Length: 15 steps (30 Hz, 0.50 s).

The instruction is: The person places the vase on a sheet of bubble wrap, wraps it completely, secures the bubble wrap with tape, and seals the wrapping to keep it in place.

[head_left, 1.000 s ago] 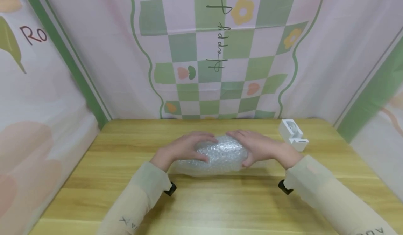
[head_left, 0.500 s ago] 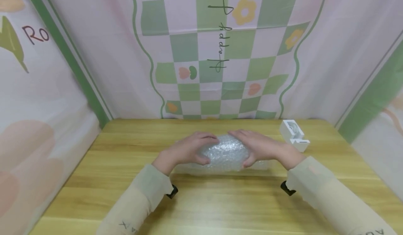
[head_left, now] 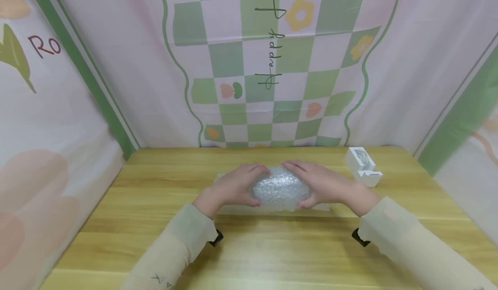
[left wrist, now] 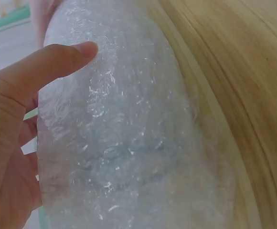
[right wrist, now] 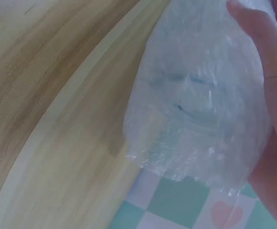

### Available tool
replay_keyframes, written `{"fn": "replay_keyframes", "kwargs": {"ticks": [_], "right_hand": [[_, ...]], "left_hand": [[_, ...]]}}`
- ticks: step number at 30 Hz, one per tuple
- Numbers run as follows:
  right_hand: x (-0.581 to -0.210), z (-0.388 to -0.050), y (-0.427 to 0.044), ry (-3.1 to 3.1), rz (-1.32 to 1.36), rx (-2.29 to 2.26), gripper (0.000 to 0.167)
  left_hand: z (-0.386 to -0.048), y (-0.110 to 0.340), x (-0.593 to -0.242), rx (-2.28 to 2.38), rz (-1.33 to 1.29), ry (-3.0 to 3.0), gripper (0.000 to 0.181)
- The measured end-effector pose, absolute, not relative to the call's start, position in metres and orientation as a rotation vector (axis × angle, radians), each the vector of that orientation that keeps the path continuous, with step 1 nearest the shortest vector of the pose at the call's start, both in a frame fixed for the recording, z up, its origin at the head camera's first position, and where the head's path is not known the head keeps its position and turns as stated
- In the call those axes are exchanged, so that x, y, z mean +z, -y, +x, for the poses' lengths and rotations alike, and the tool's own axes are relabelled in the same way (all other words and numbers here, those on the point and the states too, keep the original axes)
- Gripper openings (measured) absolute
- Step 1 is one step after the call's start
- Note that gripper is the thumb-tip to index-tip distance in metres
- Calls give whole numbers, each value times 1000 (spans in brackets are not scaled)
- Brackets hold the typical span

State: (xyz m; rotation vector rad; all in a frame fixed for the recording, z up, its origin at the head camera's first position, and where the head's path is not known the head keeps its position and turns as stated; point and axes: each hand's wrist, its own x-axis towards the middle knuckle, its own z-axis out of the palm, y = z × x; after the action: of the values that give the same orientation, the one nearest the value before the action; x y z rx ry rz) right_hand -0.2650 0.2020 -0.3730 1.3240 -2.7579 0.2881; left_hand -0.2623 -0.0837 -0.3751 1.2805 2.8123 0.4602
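Observation:
A bundle of clear bubble wrap (head_left: 281, 188) lies across the middle of the wooden table, between both hands. My left hand (head_left: 235, 186) grips its left part, fingers over the far side and thumb on the near side. From the right, my right hand (head_left: 324, 182) holds it in the same way. In the left wrist view the thumb (left wrist: 64, 59) presses on the crinkled bubble wrap (left wrist: 119, 119). Faint dark curved lines show through the bubble wrap (right wrist: 200, 109) in the right wrist view; what is inside cannot be made out.
A white tape dispenser (head_left: 362, 164) with a clear roll stands at the table's back right. A checked curtain (head_left: 258, 65) hangs behind the wooden table (head_left: 264, 251), and printed fabric (head_left: 46, 121) closes off the left side.
The bubble wrap has turned between my hands and its loose left end, which bulged towards me, now lies flatter. Both hands stay on it with only small shifts.

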Motion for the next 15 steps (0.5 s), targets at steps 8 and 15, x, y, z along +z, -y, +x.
{"fn": "replay_keyframes", "kwargs": {"ticks": [8,15], "right_hand": [[-379,-250,-199,2628,1262,73,112],[-382,-243,-197,2601,1226,30,116]], "left_hand": [[-267,84,-379,534,1223,-2799,78],[-268,88,-381,535,1255,-2794,79]]}}
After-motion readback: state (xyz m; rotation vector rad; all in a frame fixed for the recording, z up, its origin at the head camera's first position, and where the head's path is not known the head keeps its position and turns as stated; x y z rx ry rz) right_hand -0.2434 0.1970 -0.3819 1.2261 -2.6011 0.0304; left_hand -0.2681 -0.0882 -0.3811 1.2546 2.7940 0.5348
